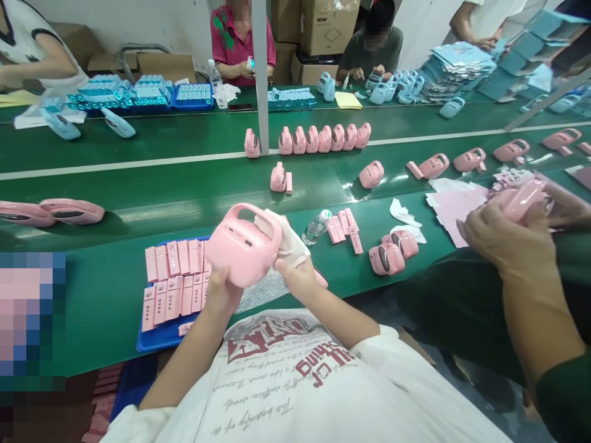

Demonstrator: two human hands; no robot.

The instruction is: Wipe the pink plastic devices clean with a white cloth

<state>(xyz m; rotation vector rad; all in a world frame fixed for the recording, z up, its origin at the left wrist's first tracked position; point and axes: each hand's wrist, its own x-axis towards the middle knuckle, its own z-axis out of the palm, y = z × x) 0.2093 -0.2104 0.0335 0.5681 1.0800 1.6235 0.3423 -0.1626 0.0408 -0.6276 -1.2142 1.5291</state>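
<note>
we hold the pink housing [237, 258] in the air over the near edge of the green worktop [101, 307], its handle uppermost. our left hand [224, 292] grasps its lower left side, the thumb on the face turned towards us. our right hand [295, 274] has its fingers closed on a white cloth [295, 243], which lies against the housing's right side by the handle. left of us, at the worktop's near edge, a blue tray [146, 341] carries two rows of pink bars [173, 295]. nearer the far edge, a clear bottle [315, 229] is just beside some loose bars [344, 224]. to our right, a co-worker's hand [512, 240] grips another pink piece [521, 200].
</note>
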